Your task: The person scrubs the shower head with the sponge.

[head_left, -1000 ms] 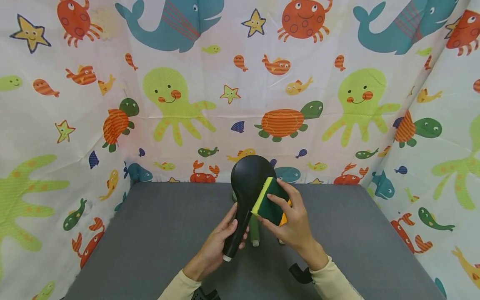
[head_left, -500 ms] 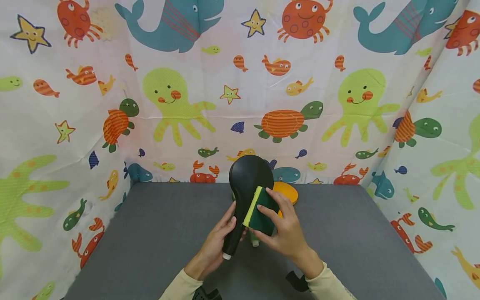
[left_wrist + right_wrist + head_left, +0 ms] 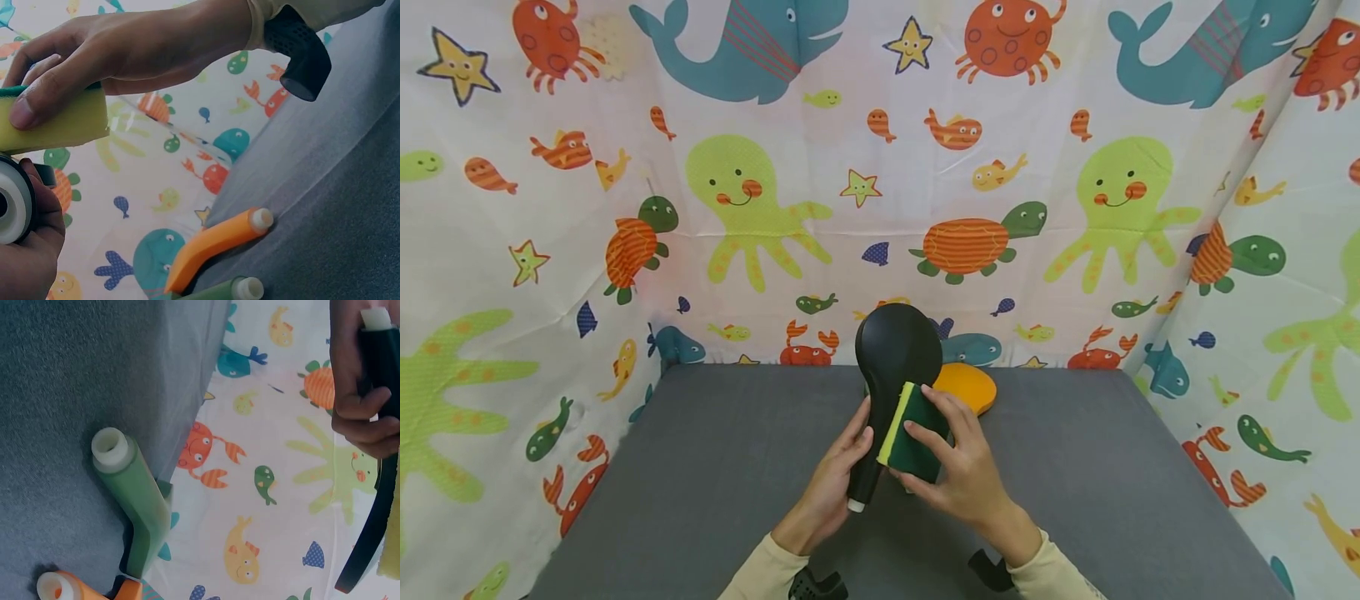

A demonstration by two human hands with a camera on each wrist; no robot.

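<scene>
My left hand (image 3: 823, 492) grips the handle of a black handheld shower head (image 3: 897, 342), its round head up and the white-tipped handle end down. In the right wrist view, the fingers (image 3: 362, 403) curl round that handle. My right hand (image 3: 973, 487) holds a sponge (image 3: 922, 437), dark green on one face and yellow on the other, between thumb and fingertips. Its yellow side lies along the black handle just below the round head. The left wrist view has the yellow sponge layer (image 3: 62, 122) right above the shower head's white end (image 3: 12, 212).
On the grey table (image 3: 730, 467) behind the hands lie an orange shower head (image 3: 967, 388) and a green one (image 3: 144, 500), both with white handle ends. A white curtain (image 3: 865, 242) printed with sea animals surrounds the table at the back and sides.
My right hand has slid the sponge down and left, from beside the black round head to along the handle. The orange shower head behind shows more. The left hand keeps its grip.
</scene>
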